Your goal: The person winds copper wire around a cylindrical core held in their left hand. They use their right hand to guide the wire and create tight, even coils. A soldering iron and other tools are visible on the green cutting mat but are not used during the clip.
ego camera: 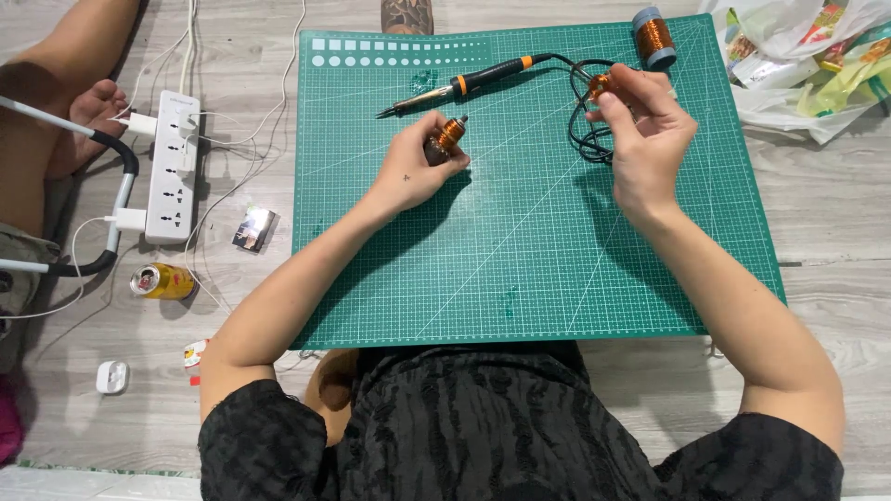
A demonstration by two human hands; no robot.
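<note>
A green cutting mat (pixel 520 278) lies on the grey plank floor, its near edge against the person's dark top and its lower half bare between the two forearms. The left hand (pixel 413 172) is curled shut around a small copper-wire coil (pixel 449 135) on a dark core, held low over the mat's upper middle. The right hand (pixel 645 130) is raised near the mat's far right, fingertips pinched on a second small copper coil (pixel 601 85), just beside the looped black cord (pixel 587 139). That cord runs to a soldering iron (pixel 464 84) with an orange collar, lying near the mat's top edge with its tip pointing left. A spool of copper wire (pixel 654 37) stands at the top right corner. Off the right edge lies a heap of crinkled plastic bags (pixel 807 65), white with red, yellow and green wrappers. Left of the mat sit a white power strip (pixel 174 167), a small shiny packet (pixel 254 228) and a yellow can (pixel 163 280) on its side.
</note>
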